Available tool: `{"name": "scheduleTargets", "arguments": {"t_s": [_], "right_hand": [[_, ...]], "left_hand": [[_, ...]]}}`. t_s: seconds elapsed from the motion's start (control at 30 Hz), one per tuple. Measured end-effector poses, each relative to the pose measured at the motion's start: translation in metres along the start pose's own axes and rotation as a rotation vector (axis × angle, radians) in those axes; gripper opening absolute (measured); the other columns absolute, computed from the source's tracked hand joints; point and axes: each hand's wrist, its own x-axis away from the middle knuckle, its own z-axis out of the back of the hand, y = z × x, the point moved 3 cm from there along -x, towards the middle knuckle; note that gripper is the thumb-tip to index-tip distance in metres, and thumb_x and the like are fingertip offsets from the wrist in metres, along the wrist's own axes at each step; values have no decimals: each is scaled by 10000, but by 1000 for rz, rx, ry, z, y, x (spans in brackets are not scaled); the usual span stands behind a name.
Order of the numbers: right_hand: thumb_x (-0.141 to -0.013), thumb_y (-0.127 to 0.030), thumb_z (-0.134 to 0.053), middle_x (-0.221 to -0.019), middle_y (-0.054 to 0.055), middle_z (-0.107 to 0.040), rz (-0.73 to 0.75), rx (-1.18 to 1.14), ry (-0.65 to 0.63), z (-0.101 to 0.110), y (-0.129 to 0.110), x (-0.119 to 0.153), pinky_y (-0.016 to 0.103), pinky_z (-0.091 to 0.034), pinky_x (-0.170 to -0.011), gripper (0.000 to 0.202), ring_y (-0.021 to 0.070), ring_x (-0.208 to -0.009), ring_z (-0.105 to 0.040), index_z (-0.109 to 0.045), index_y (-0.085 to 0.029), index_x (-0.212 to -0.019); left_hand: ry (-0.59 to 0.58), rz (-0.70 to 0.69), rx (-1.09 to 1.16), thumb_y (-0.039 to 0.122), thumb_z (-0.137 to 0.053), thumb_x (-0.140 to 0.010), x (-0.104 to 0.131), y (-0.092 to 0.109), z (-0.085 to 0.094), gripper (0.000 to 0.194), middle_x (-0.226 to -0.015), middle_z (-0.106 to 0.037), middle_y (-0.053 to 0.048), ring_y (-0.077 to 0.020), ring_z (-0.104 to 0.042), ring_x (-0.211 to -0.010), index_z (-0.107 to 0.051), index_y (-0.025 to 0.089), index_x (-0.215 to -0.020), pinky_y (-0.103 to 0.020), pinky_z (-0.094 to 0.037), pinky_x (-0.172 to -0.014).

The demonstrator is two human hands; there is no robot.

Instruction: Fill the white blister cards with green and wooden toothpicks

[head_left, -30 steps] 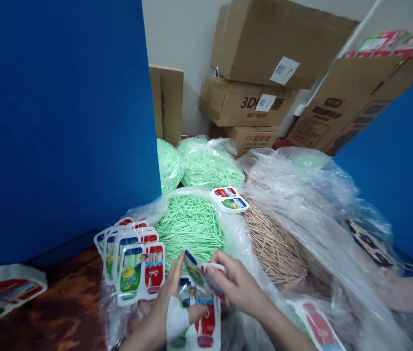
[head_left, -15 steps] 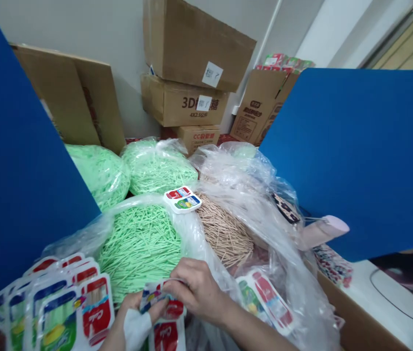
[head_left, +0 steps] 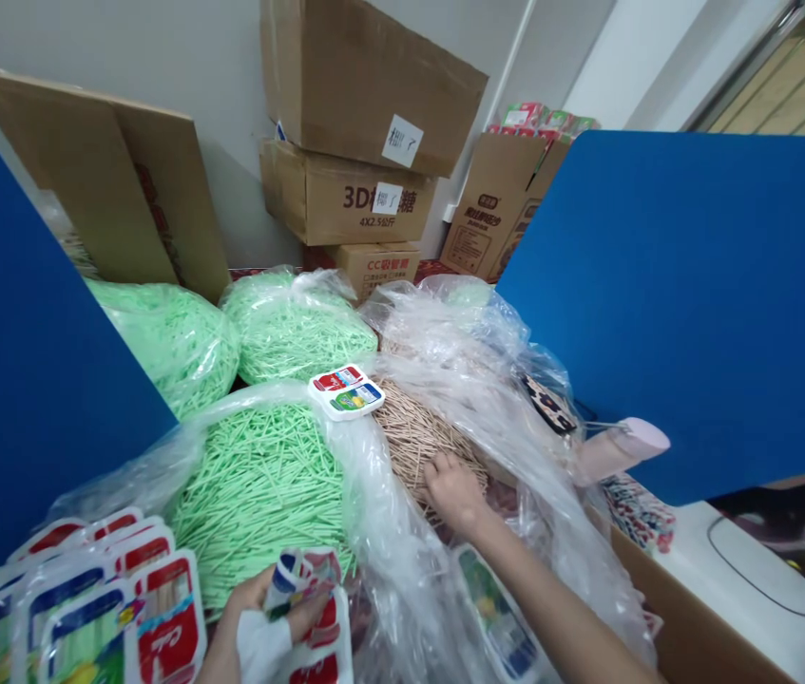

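Note:
My left hand (head_left: 266,617) is closed on a small printed plastic pouch (head_left: 298,579) with its top end upward. White wrapping covers part of this hand near the thumb. Under the pouch lies a red Cola-printed pack (head_left: 323,655). My right hand (head_left: 453,489) is at the heap of thin brown sticks (head_left: 409,427), fingers curled down into it and fingertips partly hidden. Left of that heap, an open clear bag holds thin green sticks (head_left: 266,475). One double pack (head_left: 346,391) printed red and green rests on the bag edge between the heaps.
Several filled packs (head_left: 95,608) stand at the lower left. Another pack (head_left: 498,613) lies beneath my right forearm. Tied bags of green sticks (head_left: 298,323) sit behind, before stacked cartons (head_left: 352,195). Blue panels (head_left: 687,313) flank both sides; a pink cylinder (head_left: 620,451) leans at right.
My right hand has left the pouch beside my left hand and moved forward and right onto the brown sticks. My left hand keeps the pouch. The view has shifted slightly.

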Motion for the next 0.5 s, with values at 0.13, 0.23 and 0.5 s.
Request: {"name": "scheduleTargets", "arguments": {"t_s": [0.13, 0.23, 0.5], "right_hand": [[-851, -33, -417, -993, 165, -600, 47, 124, -12, -19, -10, -4, 420, -397, -871, 252, 274, -980, -511, -622, -120, -970], [-860, -39, -405, -1010, 161, -593, 97, 170, -19, -22, -14, -6, 433, -367, -911, 269, 274, -997, -496, -617, -128, -1001], [-859, -56, -417, -990, 167, -626, 114, 137, -53, -5, 2, -9, 444, -367, -906, 235, 287, -1001, -533, -619, -126, -956]], "left_hand": [[-35, -7, 23, 397, -786, -601, -2, -5, -2, 333, -747, -775, -59, -248, -692, -691, -745, 147, -817, -284, -540, -659], [-19, -35, 4, 380, -798, -586, -2, -6, -3, 291, -697, -765, -42, -244, -683, -653, -739, 163, -771, -283, -535, -630], [35, -61, 4, 445, -794, -570, -3, -13, -2, 327, -650, -743, -68, -238, -661, -607, -723, 144, -678, -287, -534, -587]]}}
